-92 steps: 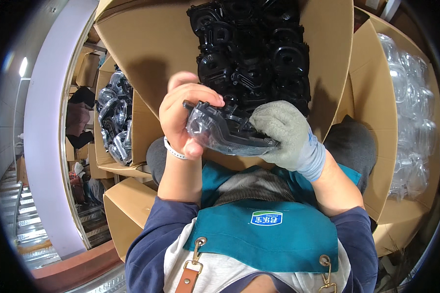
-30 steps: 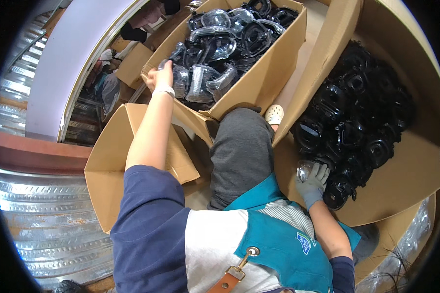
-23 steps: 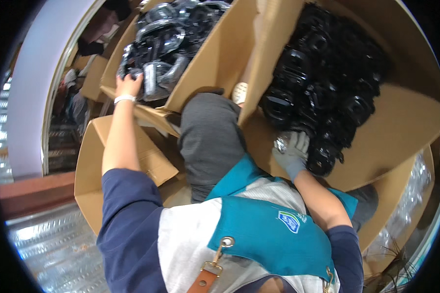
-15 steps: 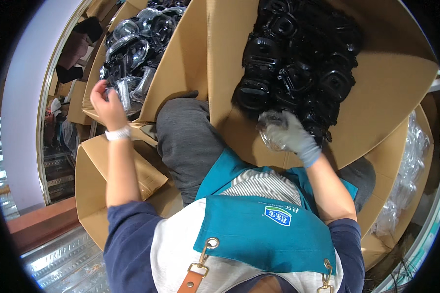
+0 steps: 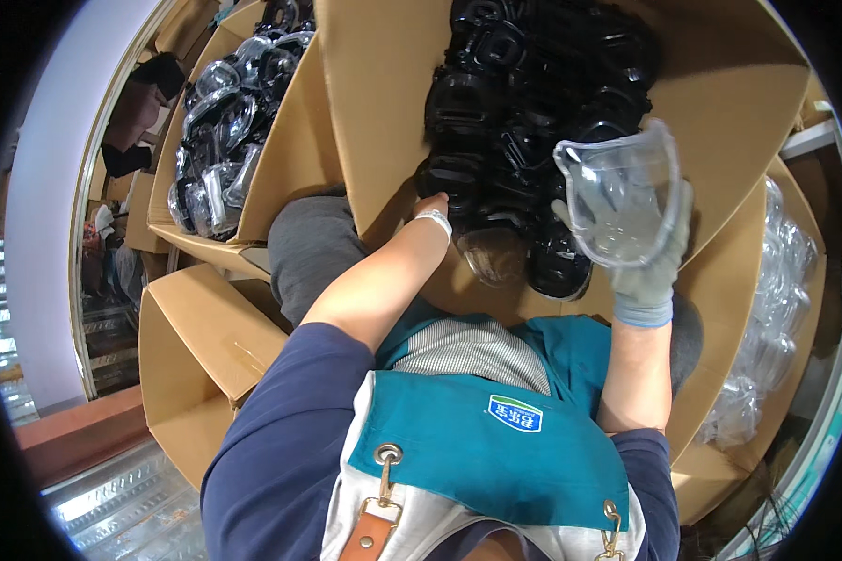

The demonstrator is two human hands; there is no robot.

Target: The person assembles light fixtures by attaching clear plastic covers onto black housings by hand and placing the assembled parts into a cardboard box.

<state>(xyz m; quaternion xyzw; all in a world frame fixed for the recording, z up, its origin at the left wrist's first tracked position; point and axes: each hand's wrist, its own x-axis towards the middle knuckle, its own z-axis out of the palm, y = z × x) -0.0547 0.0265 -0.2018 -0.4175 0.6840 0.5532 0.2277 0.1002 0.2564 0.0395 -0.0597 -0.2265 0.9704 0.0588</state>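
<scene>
My right hand (image 5: 647, 280), in a pale knit glove, grips a clear curved plastic shell (image 5: 622, 192) with a thick rim, raised over the right side of a large cardboard box. The thumb shows at its left edge and the fingers at its right. My left hand (image 5: 430, 206), bare with a white band at the wrist, reaches into the same box beside the glossy black plastic parts (image 5: 468, 168); its fingers are mostly hidden. Near it, at the close end of the pile, lies a see-through brownish piece (image 5: 492, 254).
The large cardboard box (image 5: 370, 112) stands between my knees. Another carton (image 5: 299, 154) at the far left holds clear and black parts (image 5: 220, 131). A carton at the right holds clear pieces (image 5: 767, 318). An open carton (image 5: 192, 327) sits at the near left, beside a ribbed metal floor (image 5: 131, 496).
My left hand has swung from the left carton to the black parts in the large box. My right hand has moved up and right, lifting the clear shell. The view has shifted slightly.
</scene>
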